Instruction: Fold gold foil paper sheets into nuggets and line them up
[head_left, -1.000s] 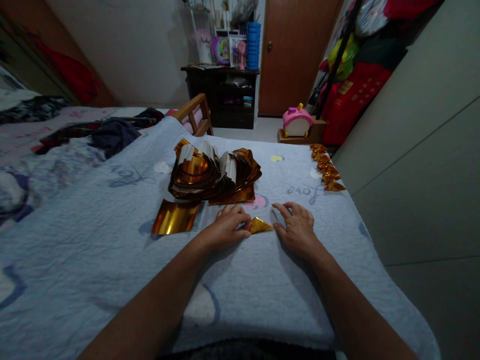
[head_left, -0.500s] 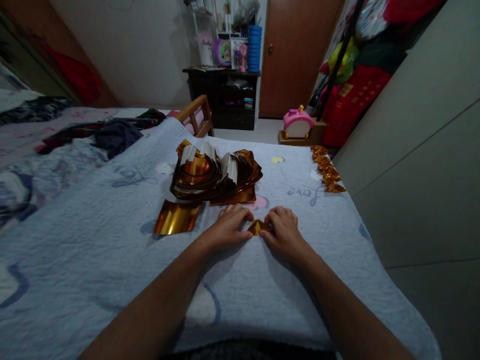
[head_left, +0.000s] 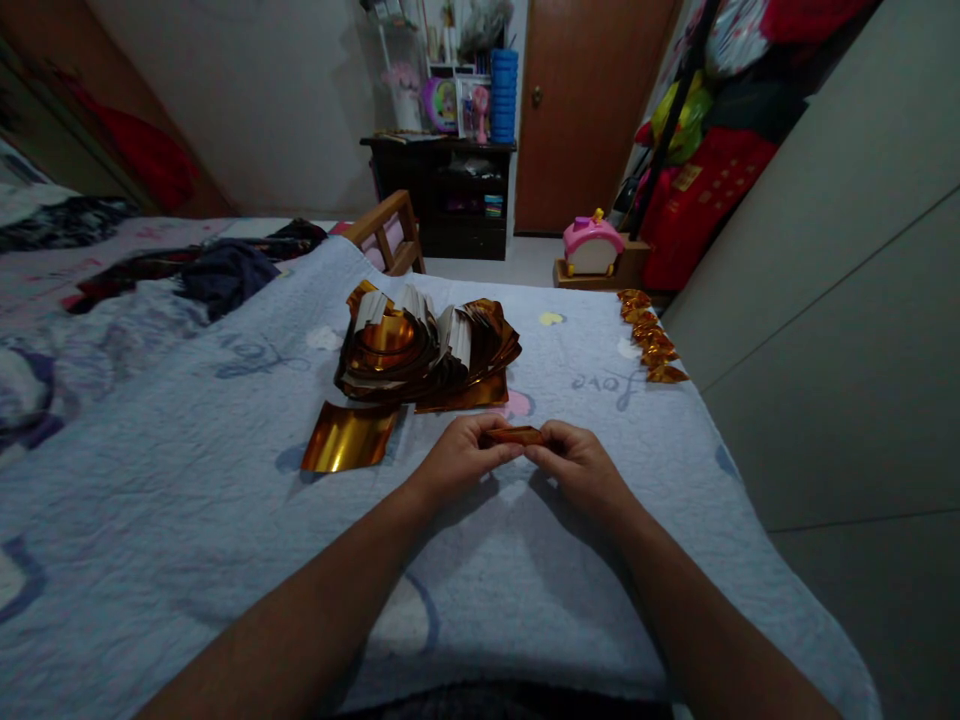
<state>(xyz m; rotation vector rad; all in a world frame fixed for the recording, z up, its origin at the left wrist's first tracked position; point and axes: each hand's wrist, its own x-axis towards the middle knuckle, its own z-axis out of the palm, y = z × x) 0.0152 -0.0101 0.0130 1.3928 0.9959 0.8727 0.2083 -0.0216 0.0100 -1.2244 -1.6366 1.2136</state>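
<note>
Between both hands is a small folded piece of gold foil paper (head_left: 516,435), raised a little off the blue bedspread. My left hand (head_left: 463,455) pinches its left end, thumb along the near side. The right end is gripped by my right hand (head_left: 581,460), thumb and fingers closed on it. Just beyond the hands lies a stack of curled gold foil sheets (head_left: 390,365), white on their backs. A single gold sheet (head_left: 350,437) rests flat, slightly curved, left of my left hand.
A row of folded gold foil pieces (head_left: 651,340) runs along the bed's right edge. The light blue bedspread (head_left: 262,550) has printed writing and hearts. Crumpled clothes (head_left: 229,272) lie at the left. A pale cabinet (head_left: 847,330) stands close on the right.
Both hands have lifted slightly and tilted the foil piece. It now appears as a narrow strip, where before its peaked gold face showed near the bedspread.
</note>
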